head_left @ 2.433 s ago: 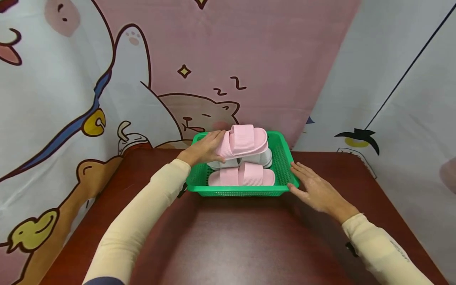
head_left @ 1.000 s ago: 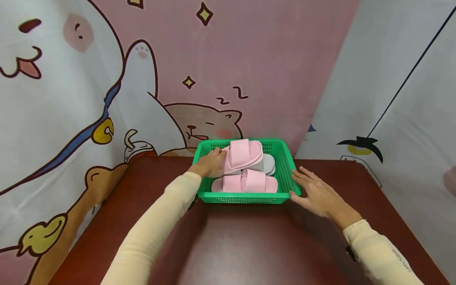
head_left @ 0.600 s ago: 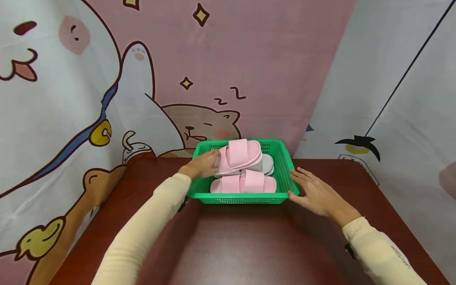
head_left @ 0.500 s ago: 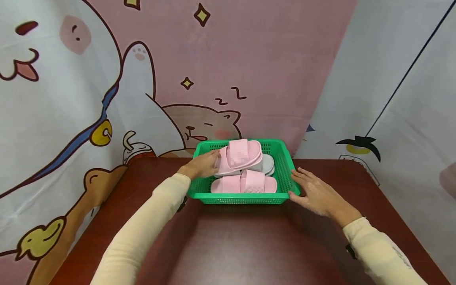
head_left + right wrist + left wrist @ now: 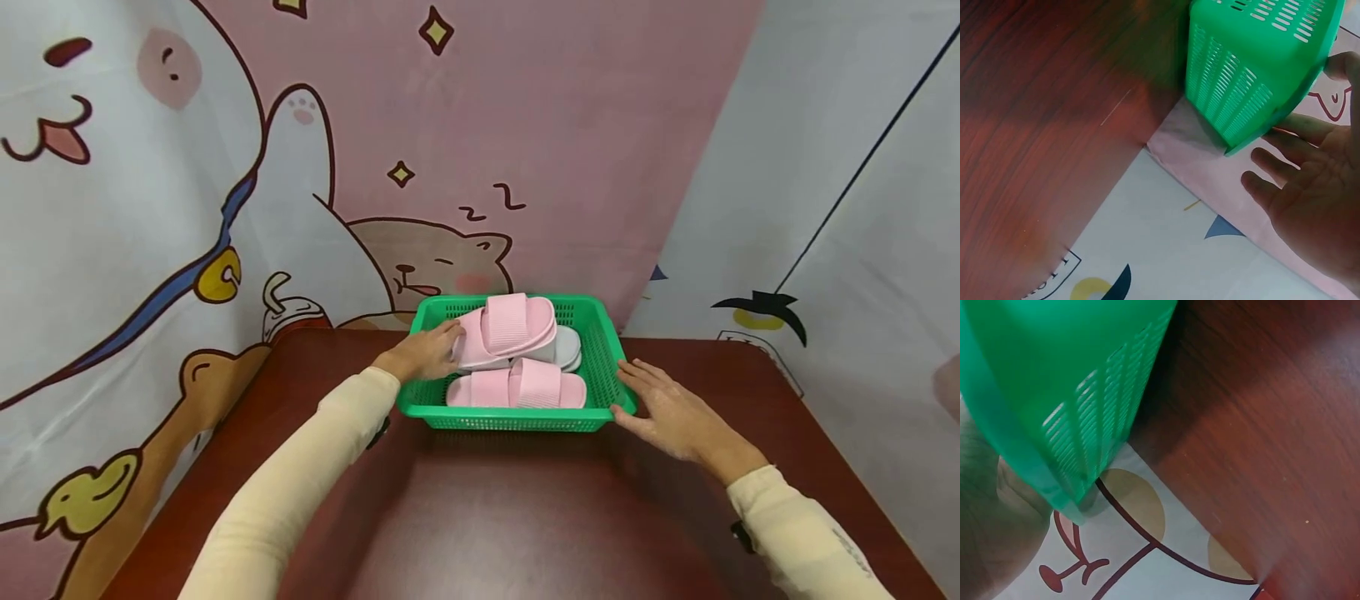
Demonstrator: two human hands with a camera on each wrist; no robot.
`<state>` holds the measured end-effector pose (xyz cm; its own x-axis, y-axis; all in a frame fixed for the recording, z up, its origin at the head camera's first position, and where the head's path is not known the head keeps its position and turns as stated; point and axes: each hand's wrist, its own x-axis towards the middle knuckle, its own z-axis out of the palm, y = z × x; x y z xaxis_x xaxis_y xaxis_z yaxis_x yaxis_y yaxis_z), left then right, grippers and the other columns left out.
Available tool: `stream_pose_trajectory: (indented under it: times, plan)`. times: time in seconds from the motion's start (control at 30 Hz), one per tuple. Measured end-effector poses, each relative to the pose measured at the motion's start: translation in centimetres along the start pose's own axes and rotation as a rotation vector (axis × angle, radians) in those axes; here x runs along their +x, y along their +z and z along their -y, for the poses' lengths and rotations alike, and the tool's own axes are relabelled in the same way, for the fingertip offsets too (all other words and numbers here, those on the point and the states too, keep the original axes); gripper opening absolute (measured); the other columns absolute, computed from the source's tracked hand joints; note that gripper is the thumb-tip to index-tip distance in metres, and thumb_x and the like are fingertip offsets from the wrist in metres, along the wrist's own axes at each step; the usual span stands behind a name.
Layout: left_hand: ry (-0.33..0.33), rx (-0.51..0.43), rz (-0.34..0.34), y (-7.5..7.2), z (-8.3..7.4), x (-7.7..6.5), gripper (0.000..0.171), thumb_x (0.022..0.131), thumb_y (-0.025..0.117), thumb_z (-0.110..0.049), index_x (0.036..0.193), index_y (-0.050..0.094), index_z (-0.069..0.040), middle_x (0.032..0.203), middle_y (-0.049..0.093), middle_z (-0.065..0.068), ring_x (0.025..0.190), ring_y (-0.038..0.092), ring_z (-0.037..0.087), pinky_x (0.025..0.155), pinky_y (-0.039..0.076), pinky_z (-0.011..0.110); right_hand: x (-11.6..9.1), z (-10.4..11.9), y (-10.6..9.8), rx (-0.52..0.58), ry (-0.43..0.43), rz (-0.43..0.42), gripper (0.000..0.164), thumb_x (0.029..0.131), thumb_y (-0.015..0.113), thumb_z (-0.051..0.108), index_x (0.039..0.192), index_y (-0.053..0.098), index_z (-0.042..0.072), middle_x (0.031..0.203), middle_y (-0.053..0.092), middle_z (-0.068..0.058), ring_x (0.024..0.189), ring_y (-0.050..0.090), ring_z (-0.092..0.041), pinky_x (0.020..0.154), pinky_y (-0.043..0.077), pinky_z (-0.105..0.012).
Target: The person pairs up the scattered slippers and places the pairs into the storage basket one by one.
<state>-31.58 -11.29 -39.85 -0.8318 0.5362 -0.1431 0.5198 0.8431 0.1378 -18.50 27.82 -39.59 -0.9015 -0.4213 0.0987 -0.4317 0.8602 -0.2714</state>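
A green plastic basket with perforated walls stands at the table's far side, holding slippers. Uppermost lies a tilted pair of pink slippers, partly over white slippers. In front of them are more pink slippers. My left hand reaches over the basket's left rim, its fingertips beside the upper pink slippers; whether they touch cannot be told. The left wrist view hides those fingers behind the basket wall. At the right rim, my right hand touches the basket with its fingers extended, also visible as a spread hand.
The basket stands on a dark red-brown wooden table. Right behind the table's far edge hangs a cartoon-printed cloth, which also covers the left and right sides.
The upper pink slippers, held by my left hand earlier, have come down lower and tilted in the basket. My left hand has let go and drawn back leftward. My right hand stays at the rim.
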Motion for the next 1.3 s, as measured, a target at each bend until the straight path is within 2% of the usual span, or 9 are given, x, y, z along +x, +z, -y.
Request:
stream_pose_trajectory:
  times: [0.17,0.4,0.63,0.77,1.03,1.1,1.23,1.3]
  plan:
    - [-0.024,-0.023,0.026,-0.5,-0.3,0.2,0.063,0.099,0.061,-0.029,0.154,0.038,-0.008,0.164,0.026,0.013,0.118,0.061,0.032,0.108,0.041,0.045,0.0,-0.2,-0.4,0.002,0.005,0.016,0.073,0.100,0.059,0.046,0.148,0.045,-0.007,0.157,0.037,-0.021,0.146,0.025,-0.044,0.110,0.031,-0.063]
    - [-0.007,-0.017,0.039,-0.1,-0.9,0.5,0.066,0.100,0.059,-0.030,0.155,0.035,-0.004,0.164,0.023,0.016,0.130,0.053,0.034,0.111,0.037,0.043,-0.2,-0.4,-0.6,0.016,0.011,0.022,0.072,0.100,0.059,0.044,0.149,0.044,-0.006,0.158,0.036,-0.021,0.146,0.025,-0.044,0.108,0.033,-0.064]
    - [-0.013,0.000,0.058,0.2,-1.2,0.8,0.069,0.099,0.060,-0.030,0.156,0.032,-0.004,0.165,0.021,0.017,0.130,0.053,0.035,0.111,0.038,0.043,-0.3,-0.5,-0.5,0.014,0.011,0.018,0.073,0.100,0.059,0.045,0.149,0.044,-0.007,0.158,0.037,-0.021,0.146,0.025,-0.044,0.109,0.032,-0.063]
    - [-0.007,-0.011,0.061,0.5,-1.2,0.6,0.072,0.099,0.061,-0.032,0.158,0.031,-0.004,0.166,0.019,0.017,0.140,0.042,0.034,0.114,0.034,0.043,-0.6,-0.5,-0.2,0.057,0.014,0.011,0.072,0.100,0.059,0.043,0.150,0.043,-0.006,0.159,0.035,-0.021,0.146,0.026,-0.044,0.109,0.032,-0.065]
    - [0.022,0.028,-0.002,0.8,-0.7,0.3,0.069,0.097,0.066,-0.030,0.154,0.036,-0.005,0.158,0.030,0.020,0.136,0.046,0.035,0.114,0.034,0.044,-0.7,-1.4,0.9,0.191,0.015,-0.053,0.072,0.100,0.062,0.043,0.152,0.041,-0.001,0.160,0.031,-0.017,0.144,0.027,-0.041,0.104,0.032,-0.070]
    - [0.027,0.039,-0.009,0.8,-0.6,0.3,0.069,0.098,0.065,-0.030,0.155,0.035,-0.004,0.159,0.031,0.019,0.140,0.041,0.034,0.116,0.029,0.046,-0.7,-1.5,1.0,0.197,0.015,-0.077,0.071,0.100,0.061,0.045,0.152,0.042,0.001,0.159,0.032,-0.016,0.143,0.029,-0.039,0.103,0.033,-0.070]
    - [0.057,0.068,-0.066,0.7,-0.4,-0.3,0.068,0.098,0.064,-0.029,0.154,0.038,-0.001,0.157,0.036,0.018,0.145,0.033,0.032,0.118,0.023,0.051,-0.7,-1.6,1.1,0.178,-0.008,-0.194,0.061,0.100,0.063,0.040,0.147,0.049,0.004,0.152,0.041,-0.014,0.139,0.036,-0.035,0.101,0.038,-0.067]
    - [0.074,0.077,-0.144,0.7,-0.3,-0.8,0.064,0.098,0.064,-0.029,0.151,0.043,0.000,0.152,0.043,0.017,0.141,0.039,0.031,0.116,0.028,0.051,-0.9,-1.4,0.9,0.166,-0.021,-0.277,0.052,0.099,0.066,0.035,0.140,0.054,0.006,0.144,0.049,-0.011,0.133,0.042,-0.032,0.097,0.042,-0.064]
